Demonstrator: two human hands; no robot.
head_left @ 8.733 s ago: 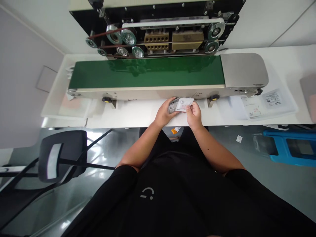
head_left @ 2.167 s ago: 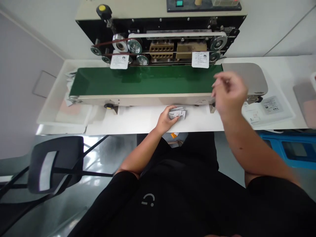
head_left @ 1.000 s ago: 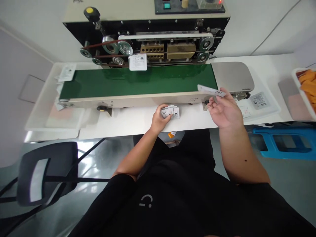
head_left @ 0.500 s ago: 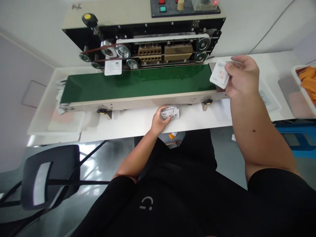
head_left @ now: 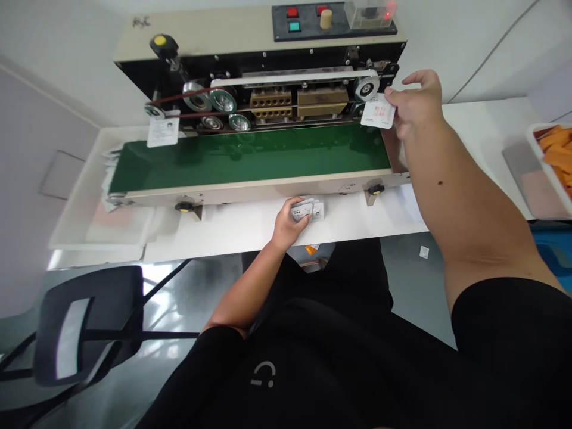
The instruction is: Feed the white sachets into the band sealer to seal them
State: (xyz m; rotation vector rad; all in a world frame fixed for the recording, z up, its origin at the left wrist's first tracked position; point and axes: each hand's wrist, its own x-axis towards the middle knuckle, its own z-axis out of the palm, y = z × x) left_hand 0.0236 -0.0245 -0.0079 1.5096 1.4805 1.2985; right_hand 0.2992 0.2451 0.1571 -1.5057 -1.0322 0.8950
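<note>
My right hand (head_left: pixel 416 102) pinches a small white pouch (head_left: pixel 378 113) at the right end of the sealing machine (head_left: pixel 268 77), just above the green conveyor belt (head_left: pixel 250 158). My left hand (head_left: pixel 290 221) rests on the white table (head_left: pixel 250 223) in front of the belt, closed on a small stack of white pouches (head_left: pixel 307 208). Another white pouch (head_left: pixel 162 129) hangs at the machine's left end, above the belt.
A white tray (head_left: pixel 80 220) with several pouches sits left of the belt. Another tray with orange items (head_left: pixel 554 152) is at the far right. The control panel (head_left: pixel 333 18) tops the machine. A black chair (head_left: pixel 84 325) stands lower left. Scraps (head_left: pixel 423 252) lie on the floor.
My right hand has carried the pouch up and left to the machine's right end. The pouch riding along the machine has moved left to its far end. My left hand has stayed put.
</note>
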